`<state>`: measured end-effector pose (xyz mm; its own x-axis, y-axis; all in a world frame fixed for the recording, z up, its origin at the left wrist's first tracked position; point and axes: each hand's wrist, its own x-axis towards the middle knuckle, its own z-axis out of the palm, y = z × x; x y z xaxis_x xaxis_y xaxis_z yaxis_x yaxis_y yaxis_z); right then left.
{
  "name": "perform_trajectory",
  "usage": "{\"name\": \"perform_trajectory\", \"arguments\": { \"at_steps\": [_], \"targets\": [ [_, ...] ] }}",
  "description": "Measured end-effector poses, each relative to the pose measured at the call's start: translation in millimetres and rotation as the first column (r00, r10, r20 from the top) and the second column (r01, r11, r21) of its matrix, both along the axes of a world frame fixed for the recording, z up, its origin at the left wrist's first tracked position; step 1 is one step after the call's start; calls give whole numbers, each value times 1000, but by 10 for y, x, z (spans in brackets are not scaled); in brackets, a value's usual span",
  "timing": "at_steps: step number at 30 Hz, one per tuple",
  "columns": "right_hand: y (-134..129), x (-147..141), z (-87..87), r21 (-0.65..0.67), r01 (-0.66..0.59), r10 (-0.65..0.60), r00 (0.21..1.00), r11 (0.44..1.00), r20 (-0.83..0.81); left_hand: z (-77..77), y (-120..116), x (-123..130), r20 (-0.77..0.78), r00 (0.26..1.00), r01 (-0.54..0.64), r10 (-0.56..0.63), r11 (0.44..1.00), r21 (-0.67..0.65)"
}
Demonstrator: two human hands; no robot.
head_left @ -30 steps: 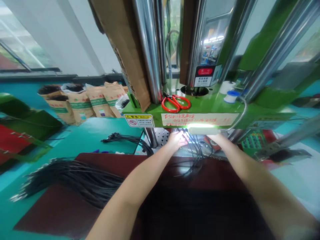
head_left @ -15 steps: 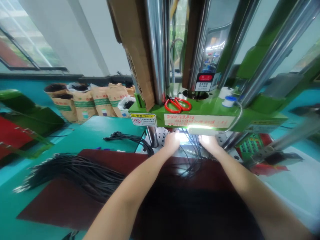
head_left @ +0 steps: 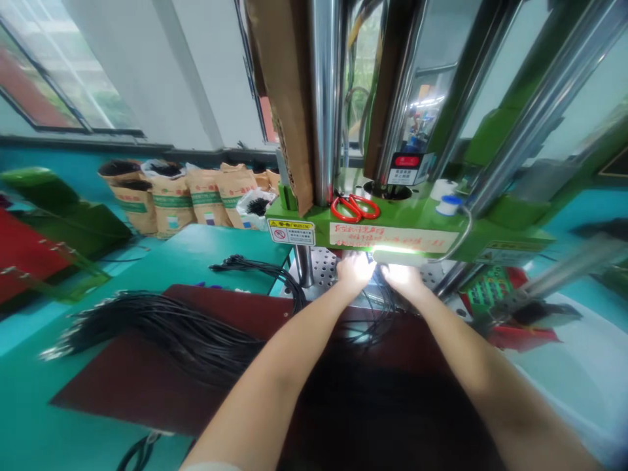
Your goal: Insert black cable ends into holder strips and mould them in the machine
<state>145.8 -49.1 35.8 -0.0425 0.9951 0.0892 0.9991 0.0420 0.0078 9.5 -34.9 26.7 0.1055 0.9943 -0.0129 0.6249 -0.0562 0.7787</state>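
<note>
Both arms reach forward under the green crossbeam (head_left: 314, 226) of a press. My left hand (head_left: 355, 271) is over the perforated metal plate (head_left: 321, 265), its fingers washed out by a bright lamp (head_left: 400, 256). Close beside it on the right is my right hand (head_left: 403, 278), also in the glare, with its fingertips partly under the beam. Several thin black cables (head_left: 377, 307) run from between the hands toward me. Whether either hand grips them cannot be made out.
A thick bundle of black cables (head_left: 167, 333) lies on a dark red board (head_left: 112, 386) at left. More cables (head_left: 255, 265) lie on the green table. Red-handled scissors (head_left: 356, 208) and a thread spool (head_left: 448, 205) rest on the beam. Filled sacks (head_left: 171, 206) stand behind.
My hands have come closer together above the plate, the left one moving right. The whole view has shifted slightly.
</note>
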Motion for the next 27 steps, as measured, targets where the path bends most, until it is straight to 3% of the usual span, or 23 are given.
{"name": "perform_trajectory", "arguments": {
  "at_steps": [5, 11, 15, 21, 27],
  "targets": [
    [-57, -67, -47, -1, 60, -60, 998, 998, 20, -89, -12, 17, -159, 987, 18, -2, 994, 104],
    [-9, -29, -131, 41, 45, -47, 998, 998, 37, -192, 44, -29, -233, 971, 97, -50, 976, 195],
    [16, -40, -160, 67, 33, -35, 998, 997, 42, -154, 40, 11, -277, 960, 105, -44, 972, 211],
    [-8, -113, -37, 86, -71, 68, 997, 994, 38, -46, -89, 110, -319, 947, 64, 30, 957, 282],
    [-20, -165, -62, 86, -90, 86, 995, 992, 46, -62, -180, 180, -382, 924, 133, -15, 949, 286]
  ]
}}
